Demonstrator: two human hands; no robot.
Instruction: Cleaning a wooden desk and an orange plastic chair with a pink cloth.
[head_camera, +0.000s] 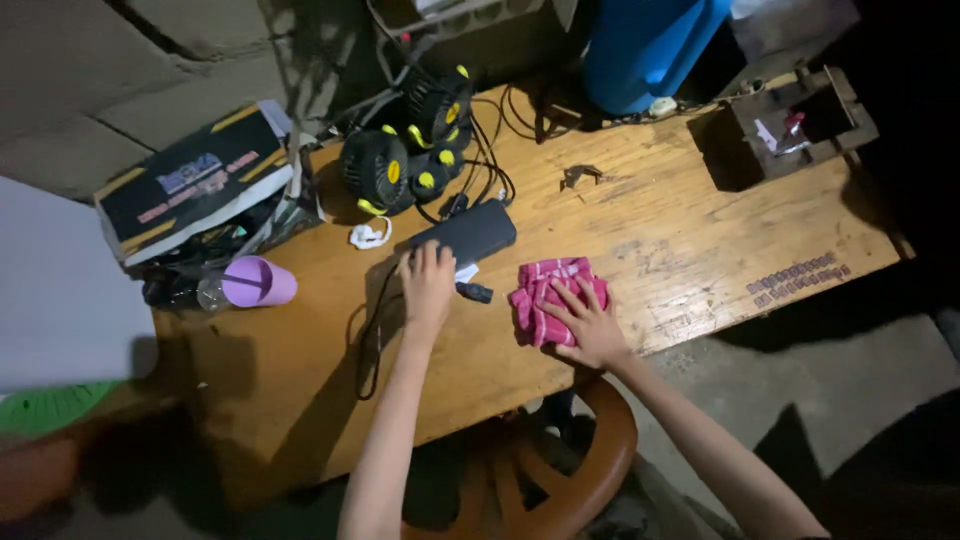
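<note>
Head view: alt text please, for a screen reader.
Seen from above, a person's right hand presses a pink striped cloth on a wooden table, while the left hand touches a dark flat device beside black-and-yellow fans.

Dim makeshift home workspace: rough plywood table (700, 230), bare concrete wall (120, 60), tangled cables (490, 130), wooden crate (800, 120)

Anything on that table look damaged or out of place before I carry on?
The wooden table has a dark chipped gouge near its far edge. The purple-lidded bottle lies on its side at the left end. Black cables tangle around the black-and-yellow fans.
</note>
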